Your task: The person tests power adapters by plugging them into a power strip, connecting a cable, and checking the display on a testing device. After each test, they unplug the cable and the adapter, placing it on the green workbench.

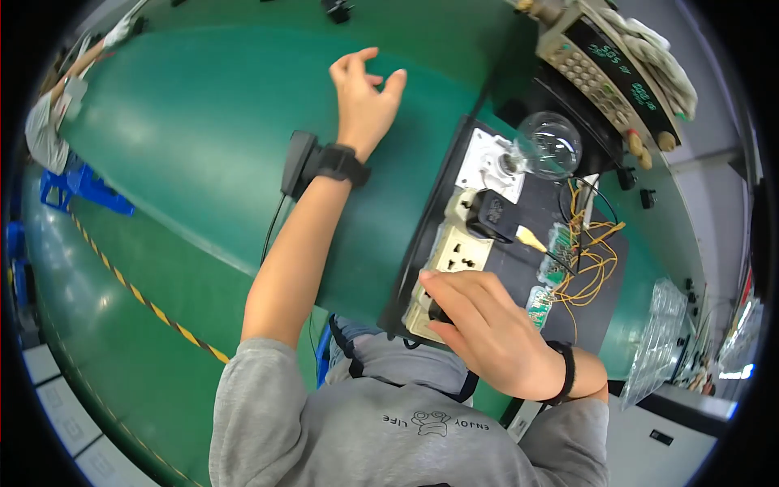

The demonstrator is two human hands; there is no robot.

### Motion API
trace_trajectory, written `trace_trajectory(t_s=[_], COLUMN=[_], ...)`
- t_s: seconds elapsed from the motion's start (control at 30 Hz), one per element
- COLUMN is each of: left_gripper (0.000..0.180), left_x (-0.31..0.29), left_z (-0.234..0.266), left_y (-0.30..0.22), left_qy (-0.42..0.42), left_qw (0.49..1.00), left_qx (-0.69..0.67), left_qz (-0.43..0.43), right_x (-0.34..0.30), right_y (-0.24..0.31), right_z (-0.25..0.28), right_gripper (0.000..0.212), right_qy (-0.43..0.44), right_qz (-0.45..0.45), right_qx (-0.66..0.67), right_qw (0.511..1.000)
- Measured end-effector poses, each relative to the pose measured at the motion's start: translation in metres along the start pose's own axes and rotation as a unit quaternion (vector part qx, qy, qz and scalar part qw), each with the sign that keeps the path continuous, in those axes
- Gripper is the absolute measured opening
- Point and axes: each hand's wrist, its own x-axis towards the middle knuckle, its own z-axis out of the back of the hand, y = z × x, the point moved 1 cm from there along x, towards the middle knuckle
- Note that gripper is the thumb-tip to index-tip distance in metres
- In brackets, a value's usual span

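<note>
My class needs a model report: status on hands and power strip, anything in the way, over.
Left hand raised, empty. Right hand at power strip, fingers around partly hidden dark object. Black adapter occupies strip's far end.

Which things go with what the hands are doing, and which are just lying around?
Seemingly in use:
black plastic piece in right hand
long cream power strip
black plastic adapter

Seemingly just lying about:
off-white cloth gloves
clear plastic packaging

Lettering (436,422) on grey shirt (398,458), green digits (606,52) on bench instrument (580,71), print (490,208) on black adapter (497,219) — seemingly illegible
</note>
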Motion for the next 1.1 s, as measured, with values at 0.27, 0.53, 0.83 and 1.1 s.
trace_trajectory(t_s=[0.27,0.53,0.83,1.1], left_gripper=[0.024,0.043,0.053,0.051], left_x=[-0.023,-0.054,-0.066,-0.072], left_z=[0.000,0.023,0.017,0.004], left_y=[-0.056,-0.119,-0.124,-0.109], left_qy=[0.303,0.473,0.479,0.529], left_qw=[0.936,0.851,0.858,0.843], left_qx=[-0.179,-0.105,-0.050,-0.039], left_qz=[-0.005,-0.203,-0.180,-0.089], right_x=[-0.019,-0.051,-0.071,-0.086], right_y=[-0.036,-0.087,-0.062,-0.044], right_z=[0.016,0.028,0.018,-0.001], right_gripper=[0.041,0.017,0.012,0.012], right_qy=[-0.144,-0.245,-0.219,-0.225], right_qz=[-0.013,-0.134,-0.071,-0.077], right_qx=[0.071,-0.053,-0.012,0.021], right_qw=[0.987,0.959,0.973,0.971])
